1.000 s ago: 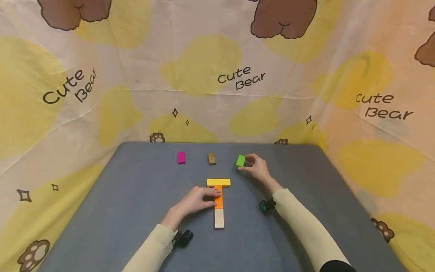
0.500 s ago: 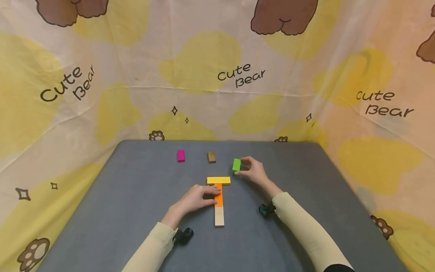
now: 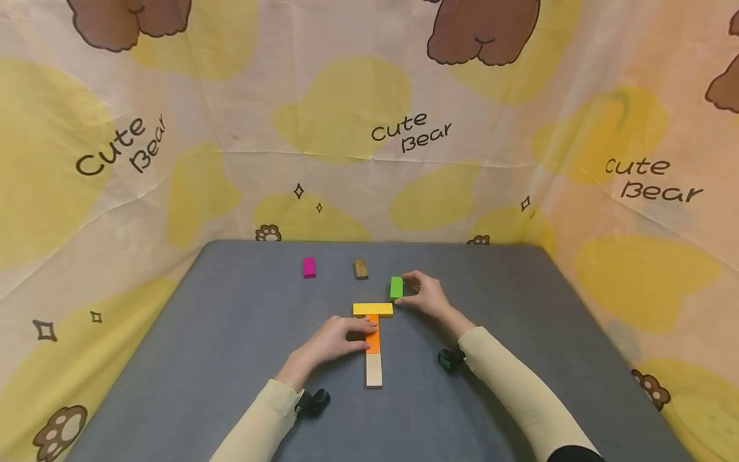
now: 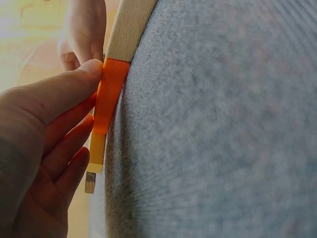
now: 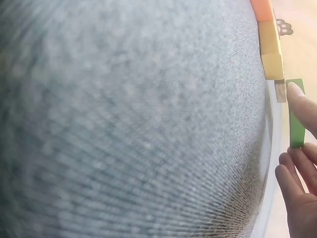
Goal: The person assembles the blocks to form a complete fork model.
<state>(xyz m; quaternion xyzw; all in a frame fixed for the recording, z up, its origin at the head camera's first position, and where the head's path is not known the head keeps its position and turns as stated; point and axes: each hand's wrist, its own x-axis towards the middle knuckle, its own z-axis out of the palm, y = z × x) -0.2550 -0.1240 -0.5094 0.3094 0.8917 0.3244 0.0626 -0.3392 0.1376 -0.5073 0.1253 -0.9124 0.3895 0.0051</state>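
With thumb and fingers at its two ends, my right hand (image 3: pixel 426 293) pinches a green block (image 3: pixel 396 289), just behind the right end of a yellow block (image 3: pixel 373 310). In the right wrist view the green block (image 5: pixel 297 119) appears raised off the tabletop. My left hand (image 3: pixel 331 339) rests its thumb and fingertips along the left side and top of an orange block (image 3: pixel 373 337). Orange, yellow and a plain wooden block (image 3: pixel 374 371) form a T: the yellow lies crosswise at the far end, the wooden one continues the stem nearest me.
Behind the T, a magenta block (image 3: pixel 309 267) and a brown wood-grain block (image 3: pixel 360 269) lie apart on the grey tabletop (image 3: pixel 231 359). A printed bear-pattern cloth (image 3: pixel 346 128) surrounds the back and sides of the table.
My right hand has carried the green block leftward and nearer to the yellow block, turning it more in line with the stem. The left hand stays at the orange block.
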